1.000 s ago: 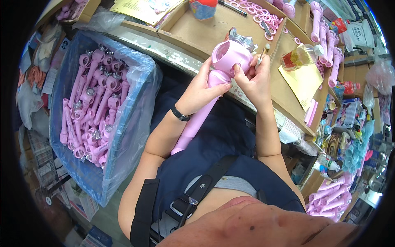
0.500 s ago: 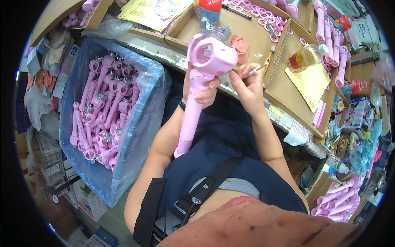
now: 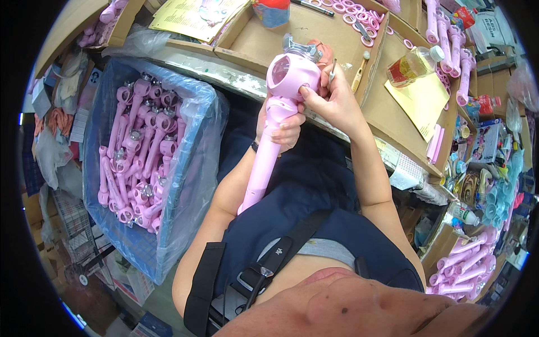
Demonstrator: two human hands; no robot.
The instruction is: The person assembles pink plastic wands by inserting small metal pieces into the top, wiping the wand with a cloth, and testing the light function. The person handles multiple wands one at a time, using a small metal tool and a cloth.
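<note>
A pink toy wand (image 3: pixel 263 171) stands tilted in front of me, its handle's lower end by my torso. Its bulky round head has a big hole in the side and a clear grey crown-like piece (image 3: pixel 303 49) on top. My left hand (image 3: pixel 287 133) is wrapped round the wand's neck. At the right side of the head, my right hand (image 3: pixel 339 106) presses its thumb against the pink shell. A thin, stick-like tool (image 3: pixel 333 68) pokes up from the right hand's closed fingers; its exact kind is unclear. Behind the crown lies a crumpled orange-pink lump (image 3: pixel 322 51).
On my left stands a blue crate (image 3: pixel 210 101) lined with plastic, holding many wands. Cardboard trays (image 3: pixel 241 48) on the bench hold pink rings (image 3: pixel 368 25), a brush (image 3: pixel 360 73), a bottle of yellowish liquid (image 3: pixel 412 66) and yellow paper (image 3: pixel 418 106). More pink wands (image 3: pixel 463 261) lie lower right.
The wand's head has turned, so its hole now faces more left and its crown shows more. My right hand has moved in against the head, and the tool now points upward.
</note>
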